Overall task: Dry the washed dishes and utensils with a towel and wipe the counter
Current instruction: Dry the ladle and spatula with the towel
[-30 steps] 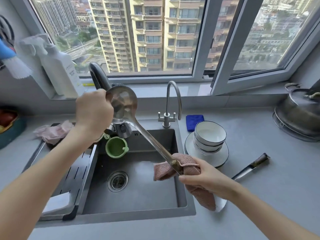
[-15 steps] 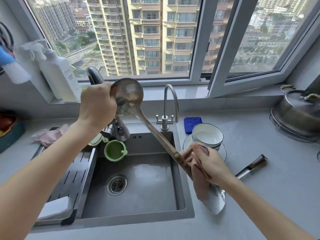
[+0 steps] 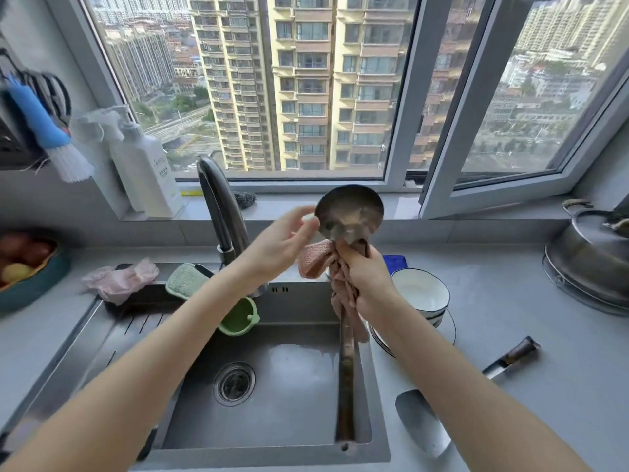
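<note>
We hold the ladle [image 3: 349,218] upright over the sink [image 3: 272,386], our right hand [image 3: 366,282] clenched around its neck through the pink towel [image 3: 315,262] to dry it. Our left hand [image 3: 280,245], fingers loosely spread, touches the bowl's rim, likely steadying it.

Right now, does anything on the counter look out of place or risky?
Yes: the cleaver lies loose on the counter right of the sink, its blade beside the sink rim and under the right forearm, where an elbow could knock it. No spills or breakage visible.
</note>
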`<state>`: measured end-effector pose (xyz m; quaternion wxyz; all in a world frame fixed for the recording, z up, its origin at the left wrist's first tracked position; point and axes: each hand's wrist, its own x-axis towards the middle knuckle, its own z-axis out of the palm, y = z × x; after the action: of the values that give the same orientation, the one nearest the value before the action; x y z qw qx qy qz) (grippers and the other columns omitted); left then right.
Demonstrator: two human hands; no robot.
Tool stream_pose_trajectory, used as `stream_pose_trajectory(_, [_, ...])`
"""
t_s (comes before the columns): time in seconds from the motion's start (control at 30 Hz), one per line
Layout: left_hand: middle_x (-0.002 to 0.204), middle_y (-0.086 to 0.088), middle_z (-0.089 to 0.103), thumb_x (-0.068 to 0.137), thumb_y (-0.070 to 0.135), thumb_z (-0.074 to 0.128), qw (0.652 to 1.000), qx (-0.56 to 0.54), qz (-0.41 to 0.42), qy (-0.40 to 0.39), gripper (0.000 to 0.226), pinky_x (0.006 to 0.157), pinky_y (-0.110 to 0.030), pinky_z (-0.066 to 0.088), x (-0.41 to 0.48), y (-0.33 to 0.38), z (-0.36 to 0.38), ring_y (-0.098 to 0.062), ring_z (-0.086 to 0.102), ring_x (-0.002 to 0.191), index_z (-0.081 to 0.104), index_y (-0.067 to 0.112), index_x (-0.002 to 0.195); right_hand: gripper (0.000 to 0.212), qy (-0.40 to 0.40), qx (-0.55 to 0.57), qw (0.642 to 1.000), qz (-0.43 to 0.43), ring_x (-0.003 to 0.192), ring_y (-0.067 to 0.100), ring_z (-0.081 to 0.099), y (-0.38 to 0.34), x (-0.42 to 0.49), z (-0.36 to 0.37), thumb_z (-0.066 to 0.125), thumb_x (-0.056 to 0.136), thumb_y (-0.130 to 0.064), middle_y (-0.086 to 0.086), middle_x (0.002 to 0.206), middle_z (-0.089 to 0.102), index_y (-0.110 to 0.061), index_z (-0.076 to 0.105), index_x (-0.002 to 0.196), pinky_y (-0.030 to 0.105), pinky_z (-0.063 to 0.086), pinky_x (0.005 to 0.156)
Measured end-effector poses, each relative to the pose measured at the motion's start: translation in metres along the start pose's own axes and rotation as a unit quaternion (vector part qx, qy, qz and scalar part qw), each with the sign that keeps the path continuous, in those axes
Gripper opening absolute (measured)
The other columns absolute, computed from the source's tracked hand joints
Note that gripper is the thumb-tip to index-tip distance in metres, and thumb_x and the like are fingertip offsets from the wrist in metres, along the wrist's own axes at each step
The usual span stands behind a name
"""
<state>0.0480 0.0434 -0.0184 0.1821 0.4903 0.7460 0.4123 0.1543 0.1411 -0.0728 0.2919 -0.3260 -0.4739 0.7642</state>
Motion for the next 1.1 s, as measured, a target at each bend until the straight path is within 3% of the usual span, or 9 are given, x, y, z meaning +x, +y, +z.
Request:
stream_pose_trajectory(0.13, [0.089, -0.007, 0.065, 0.100, 0.041, 0.034, 0.973, -0.101, -0.206, 0.026, 0.040, 0.084, -0.041, 0.054, -0.027, -0.015, 0.046, -0.022, 0.063, 0.085, 0.057, 0.008, 0.103, 0.023, 0.092, 0.139, 0.980, 0.106, 0.051, 0.016, 0.047, 0.011, 0.038, -0.003, 0.061, 0.092, -0.033, 0.000, 0.053, 0.051, -0.013, 0.055, 0.082, 0.030, 0.044, 0.059])
stream_pose_trajectory(0.3, [0.063, -0.006, 0.063, 0.101, 0.028, 0.040, 0.921, -0.267, -0.258, -0.123, 0.034, 0.055, -0.026, 0.049, -0.052, -0.019, 0.078, -0.017, 0.057, 0.053, 0.059, 0.006, 0.084, 0.025, 0.171, 0.208, 0.956, 0.112, 0.036, 0.010, 0.045, 0.018, 0.049, -0.015, 0.057, 0.095, -0.031, 0.003, 0.056, 0.046, -0.014, 0.050, 0.078, 0.019, 0.042, 0.042])
stream_pose_trajectory(0.53, [0.050, 0.001, 0.051, 0.093, 0.008, 0.045, 0.953, -0.158, -0.249, -0.064, 0.028, 0.038, -0.018, 0.031, -0.056, -0.019, 0.077, -0.011, 0.040, 0.042, 0.064, 0.007, 0.072, 0.023, 0.247, 0.232, 0.935, 0.100, 0.035, 0.013, 0.052, 0.019, 0.044, -0.030, 0.061, 0.093, -0.023, 0.008, 0.062, 0.053, -0.007, 0.051, 0.080, 0.021, 0.043, 0.035])
stream_pose_trajectory(0.67, [0.042, 0.004, 0.048, 0.092, 0.007, 0.049, 0.953, -0.115, -0.276, -0.037, 0.028, 0.036, -0.019, 0.029, -0.065, -0.038, 0.055, -0.011, 0.038, 0.037, 0.065, 0.006, 0.069, 0.024, 0.356, 0.060, 0.932, -0.033, 0.064, 0.020, 0.062, 0.018, 0.026, -0.062, 0.065, 0.089, -0.032, 0.004, 0.081, 0.060, -0.018, 0.047, 0.088, 0.035, 0.058, 0.061])
stream_pose_trajectory(0.77, [0.041, 0.004, 0.046, 0.093, 0.009, 0.047, 0.950, -0.089, -0.293, -0.061, 0.031, 0.036, -0.018, 0.028, -0.069, -0.045, 0.049, -0.011, 0.036, 0.036, 0.062, 0.007, 0.066, 0.029, 0.326, -0.102, 0.918, -0.200, 0.061, -0.003, 0.059, 0.001, -0.001, -0.063, 0.055, 0.094, -0.036, -0.004, 0.080, 0.055, -0.010, 0.045, 0.102, 0.008, 0.045, 0.054])
stream_pose_trajectory(0.83, [0.039, 0.004, 0.043, 0.092, 0.010, 0.047, 0.953, -0.074, -0.283, -0.081, 0.032, 0.037, -0.018, 0.026, -0.069, -0.042, 0.047, -0.011, 0.033, 0.034, 0.060, 0.008, 0.062, 0.050, 0.284, -0.327, 0.833, -0.344, 0.087, 0.007, 0.063, -0.005, -0.005, -0.062, 0.044, 0.093, -0.053, 0.004, 0.096, 0.062, -0.007, 0.049, 0.111, 0.009, 0.041, 0.072])
stream_pose_trajectory(0.93, [0.036, 0.006, 0.041, 0.090, 0.011, 0.047, 0.962, -0.048, -0.247, -0.104, 0.032, 0.036, -0.017, 0.025, -0.068, -0.035, 0.043, -0.010, 0.030, 0.031, 0.056, 0.009, 0.060, 0.057, 0.161, -0.678, 0.582, -0.418, 0.123, 0.036, 0.046, 0.002, 0.019, -0.076, 0.032, 0.091, -0.057, 0.018, 0.130, 0.050, -0.013, 0.053, 0.119, 0.048, 0.018, 0.110])
stream_pose_trajectory(1.0, [0.035, 0.006, 0.040, 0.090, 0.012, 0.046, 0.968, -0.023, -0.223, -0.111, 0.032, 0.035, -0.016, 0.026, -0.070, -0.032, 0.043, -0.008, 0.029, 0.028, 0.054, 0.010, 0.060, 0.055, 0.062, -0.769, 0.482, -0.415, 0.119, 0.040, 0.048, -0.001, 0.027, -0.079, 0.033, 0.090, -0.052, 0.019, 0.130, 0.050, -0.018, 0.054, 0.126, 0.058, 0.023, 0.108])
stream_pose_trajectory(1.1, [0.036, 0.006, 0.041, 0.090, 0.013, 0.046, 0.971, -0.007, -0.211, -0.116, 0.033, 0.035, -0.017, 0.028, -0.075, -0.032, 0.039, -0.007, 0.030, 0.028, 0.053, 0.012, 0.058, 0.045, -0.028, -0.775, 0.432, -0.460, 0.087, 0.035, 0.057, -0.012, 0.029, -0.085, 0.049, 0.084, -0.044, 0.015, 0.108, 0.059, -0.025, 0.058, 0.123, 0.043, 0.044, 0.072])
